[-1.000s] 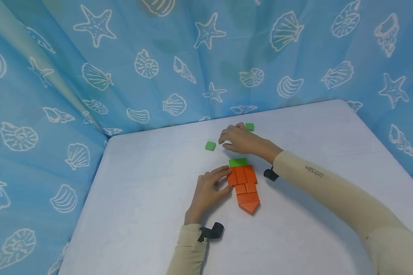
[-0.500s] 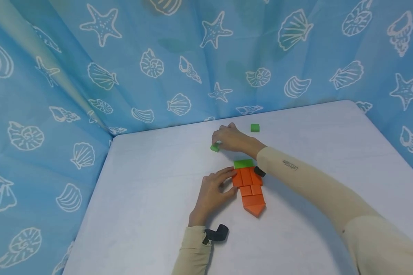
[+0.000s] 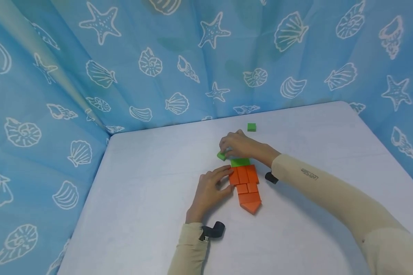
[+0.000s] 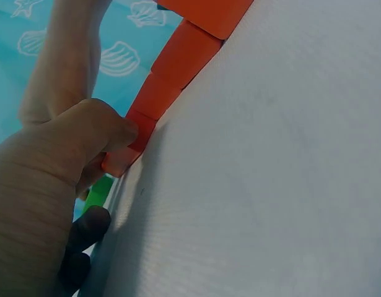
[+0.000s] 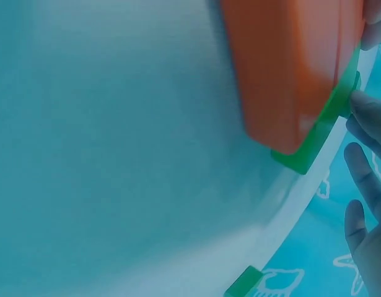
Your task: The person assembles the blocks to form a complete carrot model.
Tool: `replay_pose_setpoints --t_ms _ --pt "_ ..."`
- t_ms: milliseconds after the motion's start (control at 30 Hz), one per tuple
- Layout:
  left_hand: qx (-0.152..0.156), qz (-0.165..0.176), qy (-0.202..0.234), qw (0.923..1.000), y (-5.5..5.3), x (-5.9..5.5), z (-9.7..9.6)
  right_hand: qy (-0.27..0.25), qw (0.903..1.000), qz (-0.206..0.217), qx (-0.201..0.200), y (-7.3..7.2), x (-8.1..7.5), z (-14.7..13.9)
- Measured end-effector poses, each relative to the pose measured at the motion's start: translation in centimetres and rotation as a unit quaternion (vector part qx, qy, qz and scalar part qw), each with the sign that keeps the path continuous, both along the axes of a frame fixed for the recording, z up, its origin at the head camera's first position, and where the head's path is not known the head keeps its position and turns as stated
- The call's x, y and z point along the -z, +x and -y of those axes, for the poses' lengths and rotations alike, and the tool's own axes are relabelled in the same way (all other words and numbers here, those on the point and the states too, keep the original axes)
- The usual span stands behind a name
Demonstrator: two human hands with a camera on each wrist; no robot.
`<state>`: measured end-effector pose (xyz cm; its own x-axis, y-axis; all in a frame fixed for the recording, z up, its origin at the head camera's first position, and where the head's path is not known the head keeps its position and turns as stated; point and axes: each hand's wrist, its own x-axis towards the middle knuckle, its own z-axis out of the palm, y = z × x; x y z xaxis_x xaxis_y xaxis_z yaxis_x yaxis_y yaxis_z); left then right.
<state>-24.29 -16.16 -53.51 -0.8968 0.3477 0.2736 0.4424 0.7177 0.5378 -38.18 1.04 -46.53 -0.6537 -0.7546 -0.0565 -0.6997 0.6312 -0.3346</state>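
Orange blocks [image 3: 249, 196] lie flat together in a tapering shape that ends in a pointed piece, with a green strip-shaped block [image 3: 240, 162] across the wide end. My left hand [image 3: 206, 194] holds the leftmost orange block [image 3: 233, 178], index finger near its far end and thumb near its close end. In the left wrist view the thumb [image 4: 119, 130] rests against the orange. Beyond the strip, my right hand [image 3: 242, 146] pinches a small green block [image 3: 221, 156], close to the strip's far left corner. The right wrist view shows the fingertips [image 5: 367, 108] at this block.
Another small green block [image 3: 251, 127] lies near the table's far edge. A white cloth covers the table [image 3: 141, 191]. Blue curtains [image 3: 179, 46] with shell prints hang behind and at the left. Each wrist carries a black camera [image 3: 217, 230].
My right hand reached left to the small green block, took hold of it and brought it closer to the green strip. My left hand keeps its place on the orange blocks.
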Motion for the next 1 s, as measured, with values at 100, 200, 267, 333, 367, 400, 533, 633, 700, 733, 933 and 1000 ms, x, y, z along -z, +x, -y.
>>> replay_pose_setpoints --t_ms 100,200,267,333,367,400,533,633,700,733,933,1000 --pt "-0.005 0.002 0.000 1.0000 -0.1 0.1 0.1 -0.003 1.0000 -0.002 -0.009 0.1 0.2 -0.3" --pt "-0.006 0.004 0.003 1.0000 -0.2 0.2 0.3 -0.002 0.9999 -0.001 -0.013 0.2 0.4 -0.6" --pt "-0.006 0.002 0.003 1.0000 -0.3 0.2 0.3 -0.001 0.9999 0.000 -0.013 0.2 0.5 -0.7" --pt "-0.007 -0.002 0.003 1.0000 -0.3 0.2 0.4 0.000 0.9999 -0.002 -0.014 0.2 0.5 -0.8" --pt "-0.007 -0.003 0.002 1.0000 -0.3 0.2 0.5 0.000 0.9999 -0.002 -0.014 0.2 0.5 -0.8" --pt "-0.008 -0.004 0.002 1.0000 -0.3 0.1 0.5 -0.001 0.9999 -0.003 -0.015 0.3 0.5 -0.8" --pt "-0.008 -0.008 0.000 0.9999 -0.4 0.1 0.7 -0.007 0.9998 0.005 -0.019 0.4 0.2 -1.1" --pt "-0.008 -0.012 0.000 0.9999 -0.5 0.2 0.6 -0.017 0.9998 0.013 -0.006 0.3 0.0 -1.7" --pt "-0.009 -0.013 0.000 0.9999 -0.5 0.2 0.6 -0.030 0.9993 0.009 0.018 -0.1 -0.1 -2.2" --pt "-0.009 -0.014 -0.001 0.9999 -0.5 0.3 0.6 -0.037 0.9987 0.002 0.035 -0.4 0.0 -2.6" --pt "-0.004 -0.009 -0.002 0.9999 -0.2 0.5 0.3 -0.028 0.9839 -0.061 0.165 -2.9 0.0 -6.0" --pt "-0.005 -0.011 -0.005 0.9999 -0.1 0.4 0.3 -0.013 0.9801 -0.068 0.186 -3.8 -0.1 -7.0"
